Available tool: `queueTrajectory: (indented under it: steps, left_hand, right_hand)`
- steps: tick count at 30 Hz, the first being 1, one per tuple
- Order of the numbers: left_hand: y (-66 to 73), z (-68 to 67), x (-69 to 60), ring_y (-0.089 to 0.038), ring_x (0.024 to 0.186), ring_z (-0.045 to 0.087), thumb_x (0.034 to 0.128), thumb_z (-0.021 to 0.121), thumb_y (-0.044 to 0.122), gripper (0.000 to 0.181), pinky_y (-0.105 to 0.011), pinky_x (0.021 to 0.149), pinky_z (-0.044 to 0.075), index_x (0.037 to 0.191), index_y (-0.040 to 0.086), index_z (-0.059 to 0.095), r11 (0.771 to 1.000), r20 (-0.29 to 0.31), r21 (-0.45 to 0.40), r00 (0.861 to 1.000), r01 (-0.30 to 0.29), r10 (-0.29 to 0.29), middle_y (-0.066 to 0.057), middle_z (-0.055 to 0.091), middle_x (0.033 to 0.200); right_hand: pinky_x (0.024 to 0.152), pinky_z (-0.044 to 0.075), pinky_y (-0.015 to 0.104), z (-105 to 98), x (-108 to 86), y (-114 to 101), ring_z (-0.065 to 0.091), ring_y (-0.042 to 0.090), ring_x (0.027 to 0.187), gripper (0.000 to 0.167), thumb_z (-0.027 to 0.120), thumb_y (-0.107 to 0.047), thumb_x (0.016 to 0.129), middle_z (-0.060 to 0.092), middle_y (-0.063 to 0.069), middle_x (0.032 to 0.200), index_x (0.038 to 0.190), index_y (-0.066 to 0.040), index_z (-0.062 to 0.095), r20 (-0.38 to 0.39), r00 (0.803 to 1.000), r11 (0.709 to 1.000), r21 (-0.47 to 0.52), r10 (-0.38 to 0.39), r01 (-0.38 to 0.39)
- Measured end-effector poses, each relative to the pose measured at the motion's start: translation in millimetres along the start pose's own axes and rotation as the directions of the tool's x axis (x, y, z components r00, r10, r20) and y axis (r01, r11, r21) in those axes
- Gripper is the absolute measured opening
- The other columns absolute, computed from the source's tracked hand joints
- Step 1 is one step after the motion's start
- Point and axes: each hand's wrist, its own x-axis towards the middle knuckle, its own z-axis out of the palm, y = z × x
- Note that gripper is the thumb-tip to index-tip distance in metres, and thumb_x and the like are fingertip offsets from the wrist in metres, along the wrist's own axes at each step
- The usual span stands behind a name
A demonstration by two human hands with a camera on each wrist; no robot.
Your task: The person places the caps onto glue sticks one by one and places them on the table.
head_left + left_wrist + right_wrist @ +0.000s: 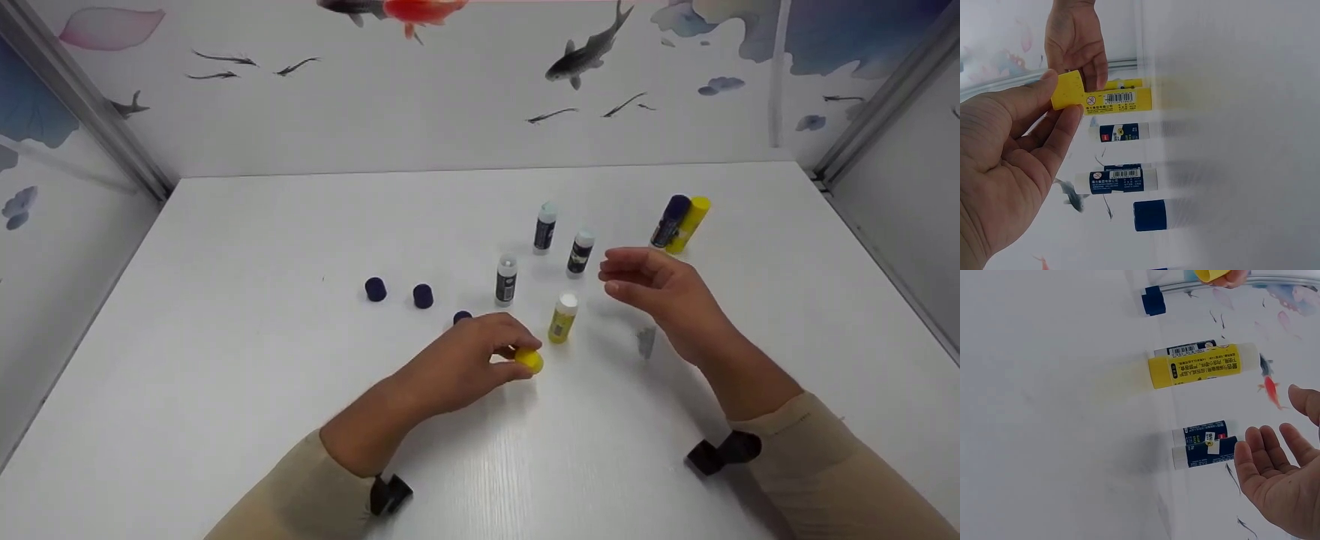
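Observation:
A yellow cap is pinched between the thumb and fingers of my left hand. Just beyond it stands a yellow glue stick, upright with its white top bare. My right hand hovers to the right with relaxed fingers and holds nothing. Nearest to its fingertips is an uncapped dark-blue-labelled glue stick; a small gap separates them. Two more uncapped blue-labelled glue sticks stand close by, one farther back and one to the left.
Two dark blue caps sit left on the white table. A third blue cap is partly hidden behind my left hand. At the back right stand a capped blue glue stick and a capped yellow one. Printed panels enclose the table.

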Motion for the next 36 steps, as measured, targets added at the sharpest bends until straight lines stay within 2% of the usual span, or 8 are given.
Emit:
queueTrajectory:
  steps: [4,11,17,21,31,36]
  left_hand:
    - [-0.6,-0.7,-1.0,-0.015,0.116,0.070,0.0987,0.077,0.012,0.035,-0.029,0.105,0.060,0.134,0.010,0.074,0.999,-0.012,-0.017,0.999,-0.033,0.033,-0.001,0.072,0.126]
    - [-2.7,-0.6,-2.6,-0.017,0.115,0.072,0.0979,0.077,0.009,0.033,-0.029,0.103,0.061,0.131,0.008,0.074,0.994,-0.040,-0.039,0.994,-0.101,0.100,-0.003,0.073,0.125]
    - [-4.6,-0.4,-2.7,-0.014,0.113,0.072,0.0969,0.078,0.009,0.032,-0.020,0.100,0.060,0.128,0.008,0.075,0.989,-0.068,-0.045,0.988,-0.140,0.137,-0.003,0.073,0.123]
    - [-4.9,-0.2,-2.3,-0.013,0.113,0.071,0.0966,0.079,0.009,0.031,-0.020,0.100,0.060,0.127,0.008,0.075,0.986,-0.076,-0.048,0.985,-0.157,0.154,-0.002,0.073,0.123]
    - [-4.2,0.4,-2.1,-0.014,0.111,0.071,0.0965,0.079,0.009,0.030,-0.018,0.099,0.059,0.126,0.007,0.075,0.975,-0.100,-0.079,0.975,-0.206,0.198,-0.004,0.073,0.123]
    - [-3.0,0.6,-2.9,-0.016,0.112,0.071,0.0965,0.078,0.008,0.030,-0.017,0.099,0.059,0.126,0.006,0.075,0.970,-0.118,-0.098,0.970,-0.224,0.212,-0.005,0.073,0.123]
  right_hand:
    - [0.100,0.057,0.014,4,0.5,0,0.063,0.026,0.134,0.053,0.073,-0.020,0.103,0.062,0.016,0.146,0.150,-0.005,0.055,0.032,0.999,1.000,-0.023,0.000,0.001]
    - [0.101,0.057,0.016,12,0.5,2,0.062,0.028,0.137,0.052,0.073,-0.019,0.103,0.063,0.013,0.147,0.151,-0.008,0.056,0.111,0.994,0.997,-0.079,0.002,0.007]
    - [0.103,0.059,0.022,19,1.0,1,0.060,0.029,0.141,0.051,0.075,-0.013,0.101,0.061,0.013,0.151,0.148,-0.005,0.058,0.196,0.981,0.998,-0.068,0.001,0.012]
    - [0.106,0.059,0.026,24,2.6,0,0.059,0.032,0.142,0.053,0.075,-0.013,0.100,0.058,0.013,0.154,0.150,-0.006,0.058,0.239,0.971,0.996,-0.088,0.004,0.018]
    - [0.100,0.060,0.021,31,7.2,2,0.063,0.030,0.133,0.054,0.077,-0.013,0.099,0.060,0.013,0.152,0.149,-0.008,0.060,0.271,0.962,0.992,-0.126,0.020,0.015]
    - [0.104,0.060,0.026,31,9.1,5,0.064,0.029,0.133,0.056,0.081,-0.018,0.097,0.063,0.012,0.150,0.148,-0.009,0.061,0.283,0.959,0.990,-0.138,0.028,0.012]
